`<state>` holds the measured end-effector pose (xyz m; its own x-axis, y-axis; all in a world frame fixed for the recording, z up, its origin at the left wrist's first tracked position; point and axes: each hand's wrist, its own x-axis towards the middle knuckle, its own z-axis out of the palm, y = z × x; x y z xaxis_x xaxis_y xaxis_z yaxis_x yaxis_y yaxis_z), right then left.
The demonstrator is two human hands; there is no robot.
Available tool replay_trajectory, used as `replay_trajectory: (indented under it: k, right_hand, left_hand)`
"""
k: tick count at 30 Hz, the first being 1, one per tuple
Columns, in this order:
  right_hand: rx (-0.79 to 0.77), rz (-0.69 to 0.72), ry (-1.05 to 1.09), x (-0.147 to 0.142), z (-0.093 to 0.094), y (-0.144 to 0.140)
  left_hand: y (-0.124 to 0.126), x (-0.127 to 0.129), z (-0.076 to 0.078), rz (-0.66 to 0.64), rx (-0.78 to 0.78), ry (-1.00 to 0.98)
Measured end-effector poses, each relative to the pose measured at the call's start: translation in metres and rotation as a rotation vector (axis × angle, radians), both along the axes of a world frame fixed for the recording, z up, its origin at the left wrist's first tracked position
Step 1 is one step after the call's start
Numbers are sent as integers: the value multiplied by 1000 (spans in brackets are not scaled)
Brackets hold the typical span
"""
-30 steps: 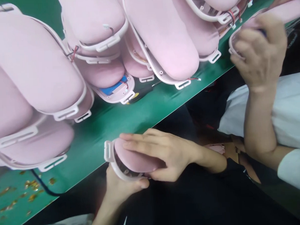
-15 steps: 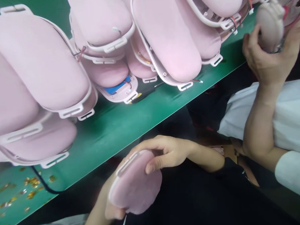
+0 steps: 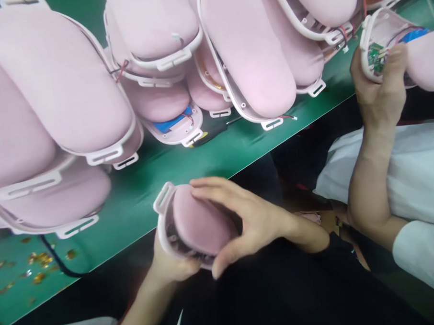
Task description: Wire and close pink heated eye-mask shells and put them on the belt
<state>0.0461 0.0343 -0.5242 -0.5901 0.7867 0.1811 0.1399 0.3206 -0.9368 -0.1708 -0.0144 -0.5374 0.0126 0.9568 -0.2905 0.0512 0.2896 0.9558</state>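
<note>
Over the bench's front edge I hold a pink padded device casing (image 3: 201, 220) with a white rim and a slotted strap loop at its upper left end. My left hand (image 3: 171, 265) is wrapped round the rim from below and the left. My right hand (image 3: 253, 218) grips the pink cover from the right, fingers over its top and thumb at its lower edge. A gap shows between cover and rim, with dark inner parts in it that I cannot make out.
Similar pink casings (image 3: 58, 83) lie stacked along the green bench (image 3: 142, 180), some with wires hanging out. A screwdriver (image 3: 212, 134) lies under them. Golden scraps (image 3: 39, 261) and a black cable (image 3: 59, 263) are at left. At right, a co-worker's hand (image 3: 381, 93) holds an opened casing (image 3: 372, 26).
The casing in my hands has turned and risen, so its gap and inside now show. My right hand has shifted across the cover. The co-worker's casing is now opened, showing a circuit board.
</note>
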Motion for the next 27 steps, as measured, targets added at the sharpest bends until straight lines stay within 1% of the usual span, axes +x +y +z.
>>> replay_trajectory:
  k: [3,5,7,10,13,16,19,23,25,27]
  right_hand:
    - [-5,-65,106,7,-11,-8]
    - [-35,-100,198,14,-16,-8]
    - [-74,-97,253,19,-18,-7]
    - [-92,-88,248,19,-18,-6]
    - [-44,-93,230,15,-19,-7]
    - [17,-110,241,12,-21,-9]
    - [21,-107,228,11,-22,-10]
    - [-6,-107,213,12,-21,-9]
    - [12,-113,217,11,-24,-9]
    - [39,-113,204,8,-28,-11]
  left_hand:
    - [3,0,5,5,84,-77]
    - [3,0,4,-4,84,-106]
    - [2,-1,1,-21,51,-121]
    - [-1,-3,-3,-21,-6,-101]
    - [-3,-4,-3,-12,-29,-86]
    - [-3,-1,2,16,-51,-93]
    - [-1,4,8,58,-71,-68]
    - [3,9,14,54,-85,-69]
    - [6,10,16,50,-81,-74]
    - [9,11,17,48,-75,-35]
